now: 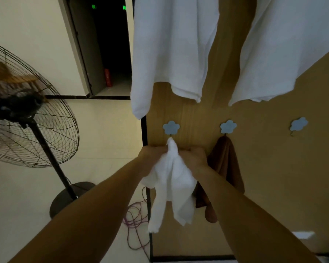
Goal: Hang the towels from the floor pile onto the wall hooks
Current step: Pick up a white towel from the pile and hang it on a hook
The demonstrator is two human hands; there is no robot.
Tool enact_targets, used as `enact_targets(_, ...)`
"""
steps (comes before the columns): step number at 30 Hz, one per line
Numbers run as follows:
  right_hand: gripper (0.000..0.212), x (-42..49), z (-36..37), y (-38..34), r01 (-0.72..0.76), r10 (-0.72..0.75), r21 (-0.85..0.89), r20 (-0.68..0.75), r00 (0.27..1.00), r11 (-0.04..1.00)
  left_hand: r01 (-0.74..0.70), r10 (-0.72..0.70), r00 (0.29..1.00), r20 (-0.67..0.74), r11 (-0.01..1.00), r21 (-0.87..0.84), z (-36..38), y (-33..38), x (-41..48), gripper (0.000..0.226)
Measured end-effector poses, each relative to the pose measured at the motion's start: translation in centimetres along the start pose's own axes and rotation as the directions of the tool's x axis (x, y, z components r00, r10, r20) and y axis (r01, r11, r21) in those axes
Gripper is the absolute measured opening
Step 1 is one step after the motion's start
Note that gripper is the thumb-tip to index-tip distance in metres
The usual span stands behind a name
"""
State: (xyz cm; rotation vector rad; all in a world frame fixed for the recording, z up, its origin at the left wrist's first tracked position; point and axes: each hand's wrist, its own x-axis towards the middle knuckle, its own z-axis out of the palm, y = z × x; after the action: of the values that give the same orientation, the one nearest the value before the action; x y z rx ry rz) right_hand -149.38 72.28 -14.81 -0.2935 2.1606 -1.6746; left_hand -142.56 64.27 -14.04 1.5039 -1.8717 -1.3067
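head view: a pale tiled floor (103, 133) runs back to a cream wall with a dark baseboard, and a dark open doorway (110, 44) shows a red fire extinguisher (108, 77) standing inside. a tall standing fan (27, 111) with a wire cage fills the left side, its round base on the floor, and a purple cord (135, 219) lies in loops near the edge of a wooden wall panel (264, 177). the panel carries three blue flower-shaped hooks in a row: the left hook (171, 127), the middle hook (228, 126) and the right hook (299, 123). two big white towels (169, 54) hang higher up, their lower hems ending above the hooks. a brown towel (224, 164) hangs from the middle hook. both bare arms reach forward to the panel; the left hand (154, 154) and the right hand (194, 158) each grasp the white towel (172, 179) from either side, fingers curled into the cloth. the towel is bunched to a narrow tip that points straight up and meets the underside of the left hook; whether it is caught on the hook cannot be told. its long axis runs up and down, and below the hands it falls loose in two uneven tails, just beside the brown towel.
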Motion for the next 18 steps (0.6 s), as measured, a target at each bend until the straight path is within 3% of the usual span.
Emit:
enact_targets(2,0.054,0.3,-0.3,-0.7,0.041,-0.042,-0.250,0.002,0.999,0.967,-0.022,0.022,1.000,0.000,1.000,0.018,0.3,0.7,-1.8,0.097)
enact_targets(4,0.054,0.1,-0.2,-1.0,0.054,-0.079,-0.489,-0.032,0.996,0.871,-0.035,0.030,0.992,-0.122,0.999,-0.041,-0.5,-0.4,-1.0,0.073)
enact_targets(5,0.057,-0.3,-0.1,-0.8,0.056,-0.103,-0.567,-0.051,0.993,0.822,-0.058,0.050,0.997,-0.059,0.986,-0.159,-0.7,-0.8,0.3,0.058)
enact_targets(6,0.057,-0.7,0.0,-0.3,0.062,-0.151,-0.660,-0.079,0.985,0.749,-0.063,0.128,0.965,0.229,0.961,-0.270,-1.0,-1.4,1.6,0.050)
enact_targets(7,0.051,-1.1,0.2,0.3,0.081,-0.223,-0.754,-0.088,0.971,0.651,-0.034,0.173,0.880,0.443,0.952,-0.304,-1.3,-2.3,2.7,0.051)
enact_targets(8,0.042,-1.4,0.2,0.9,0.109,-0.304,-0.820,-0.083,0.949,0.562,-0.095,0.181,0.846,0.502,0.977,-0.192,-1.7,-3.0,3.1,0.052)
enact_targets(9,0.034,-1.6,0.1,1.6,0.137,-0.378,-0.850,-0.077,0.923,0.508,-0.216,0.183,0.869,0.460,0.976,0.021,-2.0,-3.7,3.2,0.049)
enact_targets(11,0.026,-1.8,-0.4,2.3,0.219,-0.513,-0.837,-0.083,0.854,0.501,-0.367,0.264,0.923,0.279,0.821,0.437,-2.0,-4.8,3.3,0.040)
enact_targets(12,0.025,-1.8,-0.6,2.4,0.291,-0.574,-0.798,-0.082,0.814,0.528,-0.408,0.345,0.913,0.219,0.737,0.538,-2.4,-5.3,3.4,0.035)
enact_targets(13,0.028,-1.9,-0.7,2.4,0.387,-0.629,-0.739,-0.063,0.774,0.551,-0.444,0.437,0.885,0.162,0.687,0.575,-2.6,-5.7,3.3,0.029)
enact_targets(15,0.040,-2.2,-0.4,2.2,0.551,-0.683,-0.608,0.019,0.730,0.572,-0.479,0.576,0.817,-0.024,0.702,0.528,-3.3,-6.0,3.2,0.019)
enact_targets(17,0.055,-2.4,-0.2,2.0,0.592,-0.660,-0.550,0.094,0.745,0.590,-0.634,0.737,0.659,-0.147,0.650,0.418,-3.5,-5.5,2.2,0.029)
enact_targets(18,0.061,-2.3,0.0,2.1,0.582,-0.637,-0.549,0.112,0.763,0.600,-0.719,0.803,0.585,-0.117,0.579,0.384,-3.2,-5.0,1.4,0.037)
